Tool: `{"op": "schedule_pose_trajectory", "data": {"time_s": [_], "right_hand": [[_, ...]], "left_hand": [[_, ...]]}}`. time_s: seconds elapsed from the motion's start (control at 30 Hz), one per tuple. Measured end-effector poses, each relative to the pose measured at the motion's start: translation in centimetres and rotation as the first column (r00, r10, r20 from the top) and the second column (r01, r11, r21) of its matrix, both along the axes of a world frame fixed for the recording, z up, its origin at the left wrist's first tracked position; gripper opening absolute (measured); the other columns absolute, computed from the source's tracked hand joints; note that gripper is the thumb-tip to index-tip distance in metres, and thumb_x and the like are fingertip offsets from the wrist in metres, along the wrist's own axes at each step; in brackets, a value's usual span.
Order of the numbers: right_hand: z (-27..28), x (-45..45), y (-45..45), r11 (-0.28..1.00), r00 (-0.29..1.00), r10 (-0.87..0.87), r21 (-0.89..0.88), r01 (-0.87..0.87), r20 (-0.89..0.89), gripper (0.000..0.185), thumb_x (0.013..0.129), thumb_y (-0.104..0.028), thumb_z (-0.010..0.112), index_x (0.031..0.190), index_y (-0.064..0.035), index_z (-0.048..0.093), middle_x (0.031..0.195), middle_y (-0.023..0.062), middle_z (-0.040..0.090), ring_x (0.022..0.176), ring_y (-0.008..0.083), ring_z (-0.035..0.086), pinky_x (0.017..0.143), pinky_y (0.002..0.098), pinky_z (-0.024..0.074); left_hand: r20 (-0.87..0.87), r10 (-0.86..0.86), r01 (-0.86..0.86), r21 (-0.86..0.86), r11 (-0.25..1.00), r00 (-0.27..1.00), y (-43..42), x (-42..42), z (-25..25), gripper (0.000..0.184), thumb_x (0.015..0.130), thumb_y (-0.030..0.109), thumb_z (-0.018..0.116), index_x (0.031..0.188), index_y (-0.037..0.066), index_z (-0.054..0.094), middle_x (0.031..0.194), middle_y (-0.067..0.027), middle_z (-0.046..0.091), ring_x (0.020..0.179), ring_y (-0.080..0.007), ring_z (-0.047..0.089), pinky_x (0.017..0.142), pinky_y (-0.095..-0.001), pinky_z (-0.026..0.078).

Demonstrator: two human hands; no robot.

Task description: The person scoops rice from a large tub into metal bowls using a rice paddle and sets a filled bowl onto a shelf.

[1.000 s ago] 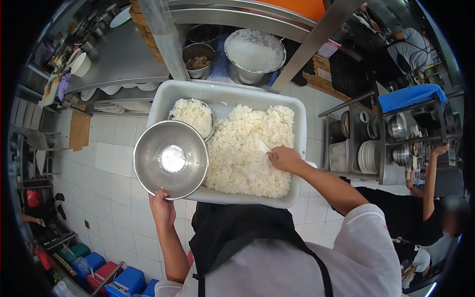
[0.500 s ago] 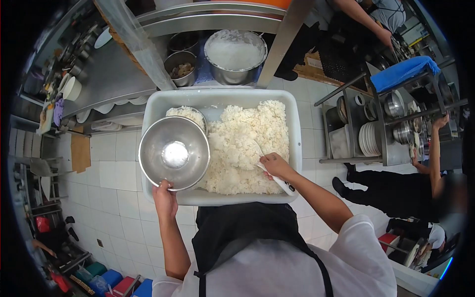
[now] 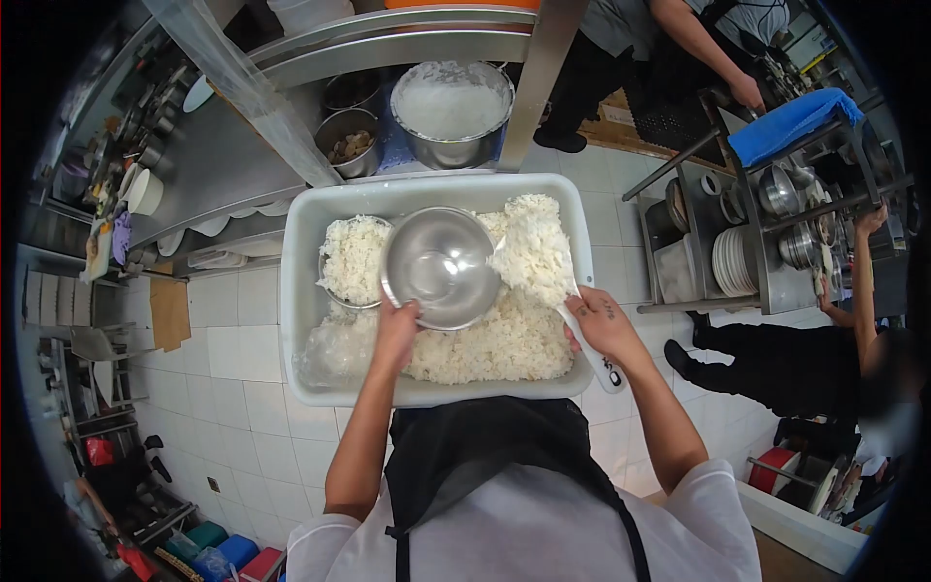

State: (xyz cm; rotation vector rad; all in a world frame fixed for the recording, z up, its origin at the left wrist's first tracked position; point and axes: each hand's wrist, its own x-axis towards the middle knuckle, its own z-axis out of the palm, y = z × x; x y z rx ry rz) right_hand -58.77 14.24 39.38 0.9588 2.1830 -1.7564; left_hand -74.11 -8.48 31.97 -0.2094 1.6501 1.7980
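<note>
My left hand (image 3: 396, 333) grips the near rim of a steel mixing bowl (image 3: 441, 262), whose shiny inside faces up with nothing in it. In my right hand (image 3: 599, 322) is the handle of a white rice paddle (image 3: 603, 367). A big heap of cooked rice (image 3: 535, 247) sits on the paddle, at the bowl's right edge. Below both lies a white plastic tub (image 3: 297, 291) with more rice along its near right side. A second round bowl heaped with rice (image 3: 354, 254) stands in the tub's left part.
Behind the tub, a shelf holds a large pot with white residue (image 3: 453, 102) and a smaller pot (image 3: 349, 144). At right stands a steel rack (image 3: 781, 281) with plates and bowls. Other people stand at right; one person's arm (image 3: 708, 48) reaches toward the rack's top.
The steel bowl has moved right, over the rice, uncovering the rice-filled bowl. My right hand has lifted the paddle, now loaded with a heap of rice, toward the bowl.
</note>
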Motion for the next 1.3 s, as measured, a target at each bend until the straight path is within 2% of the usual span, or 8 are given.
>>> {"op": "schedule_pose_trajectory", "data": {"time_s": [0.03, 0.1, 0.2, 0.43, 0.57, 0.8, 1.1, 1.3], "right_hand": [[0.3, -0.2, -0.4, 1.000, 1.000, 0.003, -0.002, -0.003, -0.003, 0.018, 0.088, -0.016, 0.040, 0.084, 0.0005, 0.049, 0.053, 0.0096, 0.051, 0.043, 0.0184, 0.051, 0.044, 0.0317, 0.0430], [0.5, -1.2, -1.8, 0.722, 0.965, 0.257, 0.674, -0.156, -0.051, 0.012, 0.083, -0.008, 0.044, 0.091, -0.0004, 0.046, 0.059, 0.0149, 0.053, 0.051, 0.0292, 0.056, 0.050, 0.0393, 0.0458], [0.8, -2.4, -3.0, 0.444, 0.944, 0.315, 0.863, -0.241, 0.102, 0.020, 0.077, -0.003, 0.048, 0.097, -0.0030, 0.043, 0.068, 0.0191, 0.054, 0.060, 0.0373, 0.056, 0.055, 0.0450, 0.0456], [4.6, -7.1, 0.0, 0.415, 0.931, 0.352, 0.876, -0.245, 0.093, 0.029, 0.073, -0.001, 0.050, 0.101, -0.0081, 0.047, 0.078, 0.0171, 0.056, 0.071, 0.0335, 0.059, 0.059, 0.0424, 0.0475], [-0.7, -14.1, 0.6, 0.016, 0.635, 0.573, 0.768, -0.640, 0.517, 0.037, 0.077, -0.007, 0.050, 0.113, -0.0134, 0.049, 0.087, 0.0094, 0.060, 0.080, 0.0256, 0.061, 0.065, 0.0366, 0.0478], [-6.7, -22.8, -4.0, -0.531, 0.296, 0.557, 0.607, -0.591, 0.776, 0.028, 0.082, -0.015, 0.045, 0.109, -0.0175, 0.051, 0.090, 0.0067, 0.062, 0.084, 0.0256, 0.061, 0.069, 0.0395, 0.0486], [-7.5, -22.5, -5.0, -0.542, -0.128, 0.753, 0.498, -0.677, 0.646, 0.024, 0.081, -0.016, 0.045, 0.104, -0.0148, 0.052, 0.087, 0.0105, 0.061, 0.084, 0.0295, 0.060, 0.070, 0.0416, 0.0485], [-7.0, -21.5, -2.5, -0.410, -0.202, 0.853, 0.376, -0.831, 0.482, 0.021, 0.084, -0.019, 0.044, 0.103, -0.0106, 0.050, 0.082, 0.0149, 0.058, 0.078, 0.0309, 0.058, 0.065, 0.0437, 0.0450]], "left_hand": [[-0.019, -0.057, 0.058, 0.017, 0.998, 0.998, 1.0, 0.6, -0.1, 0.068, 0.078, -0.003, 0.037, 0.136, 0.015, 0.008, 0.112, -0.0151, 0.045, 0.083, -0.0170, 0.052, 0.064, -0.0298, 0.048], [-0.043, -0.102, 0.104, 0.030, 0.994, 0.994, 2.8, 1.7, -0.1, 0.068, 0.077, -0.004, 0.037, 0.136, 0.014, 0.010, 0.111, -0.0148, 0.045, 0.081, -0.0160, 0.051, 0.062, -0.0269, 0.046], [-0.053, -0.143, 0.146, 0.055, 0.988, 0.988, 3.6, 1.6, 1.2, 0.067, 0.075, -0.004, 0.039, 0.135, 0.012, 0.016, 0.106, -0.0126, 0.047, 0.076, -0.0140, 0.049, 0.063, -0.0248, 0.043], [-0.018, 0.137, -0.138, -0.062, 0.989, 0.990, -4.1, 1.1, 1.6, 0.046, 0.072, 0.002, 0.042, 0.118, 0.004, 0.039, 0.092, -0.0038, 0.052, 0.074, -0.0125, 0.047, 0.065, -0.0269, 0.041], [-0.073, 0.368, -0.368, 0.019, 0.930, 0.927, -11.3, 3.4, 4.5, 0.044, 0.072, -0.001, 0.043, 0.116, 0.000, 0.039, 0.091, -0.0036, 0.052, 0.073, -0.0106, 0.044, 0.065, -0.0245, 0.037], [-0.057, 0.690, -0.692, -0.026, 0.722, 0.722, -16.6, 10.0, 6.7, 0.044, 0.066, -0.006, 0.040, 0.111, -0.001, 0.041, 0.084, -0.0030, 0.047, 0.066, -0.0110, 0.041, 0.061, -0.0228, 0.036], [-0.012, 0.821, -0.820, -0.078, 0.568, 0.570, -17.5, 15.5, 5.0, 0.045, 0.065, -0.007, 0.039, 0.110, -0.001, 0.039, 0.089, -0.0077, 0.047, 0.074, -0.0155, 0.045, 0.069, -0.0268, 0.039], [-0.019, 0.846, -0.845, -0.060, 0.531, 0.533, -17.4, 16.4, 6.1, 0.048, 0.066, -0.006, 0.039, 0.114, -0.001, 0.038, 0.089, -0.0072, 0.046, 0.074, -0.0151, 0.044, 0.070, -0.0271, 0.039]]}}
